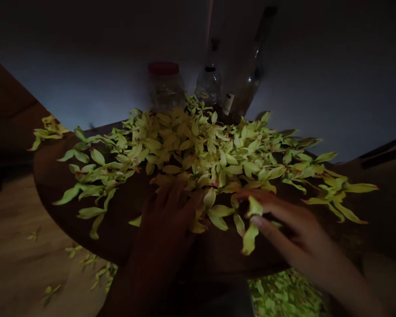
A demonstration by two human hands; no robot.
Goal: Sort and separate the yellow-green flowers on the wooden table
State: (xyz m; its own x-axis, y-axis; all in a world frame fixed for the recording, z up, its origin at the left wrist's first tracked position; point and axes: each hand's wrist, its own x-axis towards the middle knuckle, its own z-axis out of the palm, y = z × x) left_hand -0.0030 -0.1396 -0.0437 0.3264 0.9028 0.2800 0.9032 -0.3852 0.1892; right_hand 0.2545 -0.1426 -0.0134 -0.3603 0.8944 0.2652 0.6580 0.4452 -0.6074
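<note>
A broad heap of yellow-green flowers (185, 145), some with reddish tips, covers much of a dark round table (66, 220). My left hand (166, 222) lies at the near side of the heap, fingers stretched out and dim in the shadow; its fingertips reach the closest blooms. To the right, my right hand (293, 224) pinches a yellow-green flower (250, 237) between thumb and fingers, with petals showing above and below the thumb. Between the hands lie more loose blooms (218, 213).
A red-lidded jar (165, 88) and glass bottles (209, 83) stand behind the heap by the wall. More flowers (284, 293) fill the space below the near table edge. Scattered blooms (105, 275) lie on the wooden floor (16, 246) at left. The room is dark.
</note>
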